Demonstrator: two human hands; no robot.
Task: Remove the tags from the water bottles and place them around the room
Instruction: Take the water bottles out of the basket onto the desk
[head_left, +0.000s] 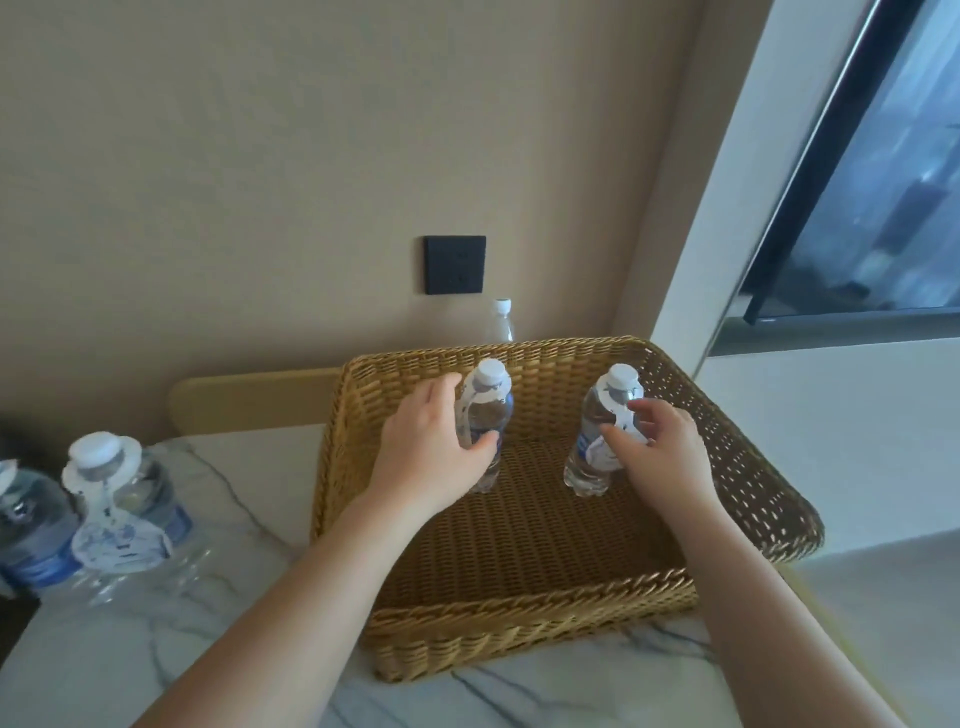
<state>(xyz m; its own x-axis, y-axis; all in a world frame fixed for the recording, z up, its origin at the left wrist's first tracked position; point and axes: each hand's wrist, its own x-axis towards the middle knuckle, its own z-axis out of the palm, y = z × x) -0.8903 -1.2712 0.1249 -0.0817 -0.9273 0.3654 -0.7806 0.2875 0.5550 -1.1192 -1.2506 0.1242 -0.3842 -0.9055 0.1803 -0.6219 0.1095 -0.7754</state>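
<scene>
looks like a hotel room: tagged plastic water bottles (124, 499) on a white marble-patterned tabletop (156, 649), woven wicker basket (519, 623), black square wall socket (455, 265).

I am seeing soft daylight coming in from the window (862, 208) on the right. The wall (260, 130) is looking dim. The bottles (98, 514) at the left edge are looking blurry, and straight lines are bending near the edges.

Both arms reach forward — left grip (434, 441) curled, right grip (657, 447) pinching.
</scene>
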